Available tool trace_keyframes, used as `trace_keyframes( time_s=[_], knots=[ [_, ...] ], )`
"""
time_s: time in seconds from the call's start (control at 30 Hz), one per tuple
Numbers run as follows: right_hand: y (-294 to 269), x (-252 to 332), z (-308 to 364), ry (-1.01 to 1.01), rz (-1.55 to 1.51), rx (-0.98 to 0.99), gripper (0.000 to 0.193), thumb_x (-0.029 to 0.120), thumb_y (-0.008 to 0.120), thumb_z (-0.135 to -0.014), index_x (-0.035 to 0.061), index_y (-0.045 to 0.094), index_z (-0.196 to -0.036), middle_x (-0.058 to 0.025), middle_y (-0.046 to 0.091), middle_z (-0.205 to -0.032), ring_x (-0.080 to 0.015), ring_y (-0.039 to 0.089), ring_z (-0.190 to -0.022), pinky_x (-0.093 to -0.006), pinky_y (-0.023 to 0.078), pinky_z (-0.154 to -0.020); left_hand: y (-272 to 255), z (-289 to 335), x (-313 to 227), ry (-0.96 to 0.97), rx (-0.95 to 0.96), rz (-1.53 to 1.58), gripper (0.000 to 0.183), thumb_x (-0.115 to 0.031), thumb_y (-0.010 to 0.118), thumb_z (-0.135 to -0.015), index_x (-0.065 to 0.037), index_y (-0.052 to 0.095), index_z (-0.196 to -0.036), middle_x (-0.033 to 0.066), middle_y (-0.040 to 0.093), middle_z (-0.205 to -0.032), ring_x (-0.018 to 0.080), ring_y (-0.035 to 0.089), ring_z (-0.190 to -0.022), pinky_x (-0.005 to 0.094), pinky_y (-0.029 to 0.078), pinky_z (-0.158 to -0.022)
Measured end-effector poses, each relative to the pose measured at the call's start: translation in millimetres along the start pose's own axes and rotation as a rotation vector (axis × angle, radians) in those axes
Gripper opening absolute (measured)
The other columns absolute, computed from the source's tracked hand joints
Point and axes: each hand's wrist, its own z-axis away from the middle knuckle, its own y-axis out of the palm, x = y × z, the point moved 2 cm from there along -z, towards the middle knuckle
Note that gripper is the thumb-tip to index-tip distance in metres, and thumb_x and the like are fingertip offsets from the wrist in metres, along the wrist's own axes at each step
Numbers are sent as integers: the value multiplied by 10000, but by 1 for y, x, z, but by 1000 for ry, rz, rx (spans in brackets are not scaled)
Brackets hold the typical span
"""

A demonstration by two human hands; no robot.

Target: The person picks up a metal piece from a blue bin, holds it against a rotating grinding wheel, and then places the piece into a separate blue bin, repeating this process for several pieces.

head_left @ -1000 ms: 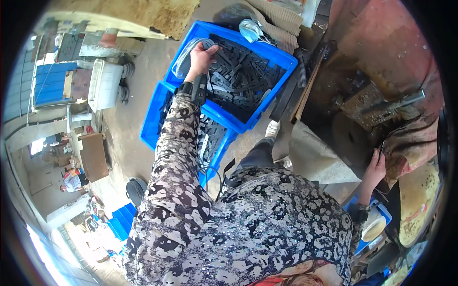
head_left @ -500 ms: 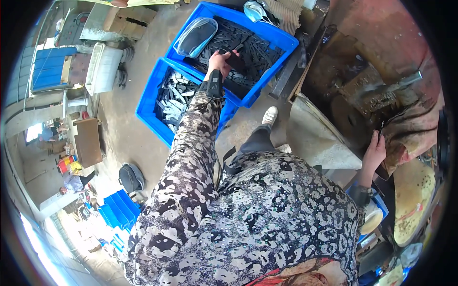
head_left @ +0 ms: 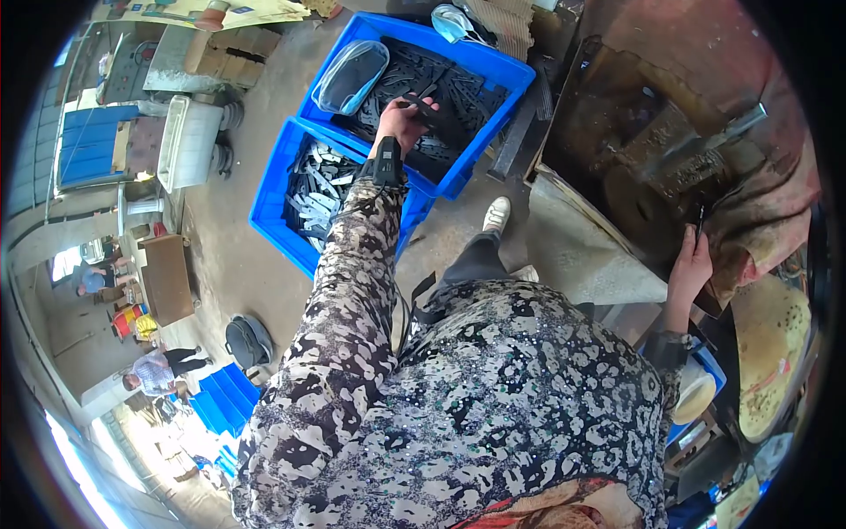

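Observation:
My left hand [head_left: 403, 122] is over the far blue crate [head_left: 520, 88], its fingers closed around dark flat metal pieces [head_left: 426, 104]. Many similar dark strips [head_left: 463, 93] lie loose beneath it. A clear plastic pouch with a blue edge [head_left: 352, 78] rests in that crate's left corner. Off to the right, my right hand [head_left: 690, 269] grips a thin dark rod-like tool [head_left: 701, 217] beside a wet brown work tub [head_left: 608, 97]. The near blue crate [head_left: 269, 198], left of my sleeve, contains pale shiny metal pieces [head_left: 319, 181].
A metal bar [head_left: 745, 128] crosses the tub, and a stained reddish cloth [head_left: 775, 216] drapes its right side. A face mask [head_left: 451, 24] lies at the far crate's edge. On the left are a dark round bag [head_left: 248, 341], blue bins [head_left: 220, 397] and another person [head_left: 154, 372].
My left hand has shifted slightly within the far crate, and the dark pieces in it have turned. The right hand stays by the tub with its tool. The whole view has tilted a little.

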Motion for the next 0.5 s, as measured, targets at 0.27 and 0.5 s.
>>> trace_keyframes(
  time_s=[0.27,0.5],
  knots=[
    [0,-3,0,29,23,19,305,296,533,-966,24,622,-1072,-173,606,-804,-220,523,-672,-305,455,-682,-5,-6,0,31,-105,-121,315,79,518,-878,-39,410,-1150,185,603,-1001,367,658,-871,523,547,-735],
    [-1,-1,1,64,41,46,308,278,537,-968,2,623,-1075,-156,631,-828,-171,531,-702,-289,458,-707,-2,-39,4,100,-139,-626,192,-86,761,-751,-19,618,-860,88,687,-769,175,675,-705,315,549,-629]
  ],
)
